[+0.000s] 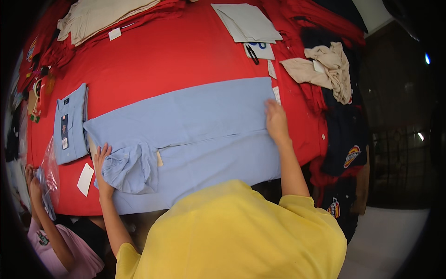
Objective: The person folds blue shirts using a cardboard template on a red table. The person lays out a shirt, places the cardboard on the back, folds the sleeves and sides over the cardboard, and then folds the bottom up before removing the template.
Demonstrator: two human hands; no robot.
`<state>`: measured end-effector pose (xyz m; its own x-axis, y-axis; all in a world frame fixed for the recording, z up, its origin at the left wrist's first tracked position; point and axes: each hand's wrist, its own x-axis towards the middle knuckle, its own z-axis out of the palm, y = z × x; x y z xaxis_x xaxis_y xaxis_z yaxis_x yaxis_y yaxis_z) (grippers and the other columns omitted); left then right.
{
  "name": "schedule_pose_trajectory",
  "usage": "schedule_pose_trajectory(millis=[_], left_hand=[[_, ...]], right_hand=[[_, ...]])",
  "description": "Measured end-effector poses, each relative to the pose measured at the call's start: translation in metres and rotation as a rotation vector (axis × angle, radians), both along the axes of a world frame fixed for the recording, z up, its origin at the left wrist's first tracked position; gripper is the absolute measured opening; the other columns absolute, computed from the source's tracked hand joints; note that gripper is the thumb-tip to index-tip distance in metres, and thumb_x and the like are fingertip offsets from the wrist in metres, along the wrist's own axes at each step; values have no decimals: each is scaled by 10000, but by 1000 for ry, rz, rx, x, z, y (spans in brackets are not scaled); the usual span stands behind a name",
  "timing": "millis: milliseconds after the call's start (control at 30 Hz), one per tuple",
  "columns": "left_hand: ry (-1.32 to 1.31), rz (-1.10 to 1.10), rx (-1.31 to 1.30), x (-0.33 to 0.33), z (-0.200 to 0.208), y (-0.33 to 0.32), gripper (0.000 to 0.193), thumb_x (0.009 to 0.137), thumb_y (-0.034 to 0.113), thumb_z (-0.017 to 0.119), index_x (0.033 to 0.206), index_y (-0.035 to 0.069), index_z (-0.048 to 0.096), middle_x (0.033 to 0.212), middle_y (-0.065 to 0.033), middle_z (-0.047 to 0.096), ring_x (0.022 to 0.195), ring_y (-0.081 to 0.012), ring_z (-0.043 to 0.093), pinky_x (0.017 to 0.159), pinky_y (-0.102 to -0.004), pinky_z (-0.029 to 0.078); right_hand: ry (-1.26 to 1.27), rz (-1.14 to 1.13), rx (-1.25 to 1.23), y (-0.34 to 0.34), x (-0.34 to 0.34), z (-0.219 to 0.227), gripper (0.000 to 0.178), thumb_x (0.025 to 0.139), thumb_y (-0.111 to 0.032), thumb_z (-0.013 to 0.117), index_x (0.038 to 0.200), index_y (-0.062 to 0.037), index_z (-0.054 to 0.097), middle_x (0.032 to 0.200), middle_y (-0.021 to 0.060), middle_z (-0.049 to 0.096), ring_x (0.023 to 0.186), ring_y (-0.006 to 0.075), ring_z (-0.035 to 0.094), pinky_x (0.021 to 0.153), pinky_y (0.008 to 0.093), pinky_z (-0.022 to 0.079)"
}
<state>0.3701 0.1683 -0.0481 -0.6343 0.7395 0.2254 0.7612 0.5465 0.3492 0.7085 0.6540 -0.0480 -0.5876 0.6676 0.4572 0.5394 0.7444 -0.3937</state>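
Note:
A light blue shirt [200, 135] lies across the table, its long side folded over and a sleeve [132, 167] bunched near its left end. My left hand [103, 174] rests at that left end, fingers stretched along the fabric edge beside the bunched sleeve. At the opposite end my right hand [277, 120] touches the shirt's right edge with its fingers out over the cloth, slightly blurred. A folded light blue shirt [70, 128] with a dark hang tag [64, 130] sits just left of the spread one.
Red cloth [172, 51] covers the table. Folded white sheets [246, 23], black-handled snips [252, 54] and a crumpled beige garment [330, 72] lie toward the far right. Beige garments [102, 16] are stacked far left. A co-worker's hand [33, 181] handles clear plastic [50, 167] at left.

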Motion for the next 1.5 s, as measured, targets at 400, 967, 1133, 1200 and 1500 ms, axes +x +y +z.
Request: schedule_pose_trajectory(millis=[400,967,1133,1200,1500], left_hand=[[24,-72,19,-7,-10,-8,615,846,305,622,1400,88,471,1470,-90,435,1420,-328,282,1162,-485,158],[75,-33,271,-1,-9,-13,516,753,201,684,1256,107,618,1216,-132,543,1123,-337,506,981,-402,403],[45,-52,301,2,-3,-14,461,751,202,662,1190,74,607,1218,-141,539,1128,-354,499,997,-423,390],[87,-75,305,1,-2,-13,404,751,196,641,1118,41,573,1221,-143,541,1128,-355,495,973,-419,407],[70,-40,340,2,-13,-17,295,790,202,608,1036,52,543,1266,-132,521,1223,-367,454,1087,-486,302]], right_hand=[[-414,-554,-370,-96,128,32,315,820,-263,724,965,-10,602,887,174,661,834,325,642,756,394,492],[25,338,-198,-244,-63,23,222,796,-90,689,1007,-34,648,1134,140,610,1093,336,520,966,406,413],[-68,834,-38,-347,-153,50,371,739,-141,735,1085,-81,618,1201,121,569,1197,347,464,1041,547,322],[-238,901,74,-356,-163,34,347,734,-122,727,1057,-71,612,1226,128,552,1216,357,454,1046,566,312],[144,792,-141,-380,-176,43,285,747,-81,697,1016,-54,607,1186,147,548,1194,351,471,1044,542,317]])
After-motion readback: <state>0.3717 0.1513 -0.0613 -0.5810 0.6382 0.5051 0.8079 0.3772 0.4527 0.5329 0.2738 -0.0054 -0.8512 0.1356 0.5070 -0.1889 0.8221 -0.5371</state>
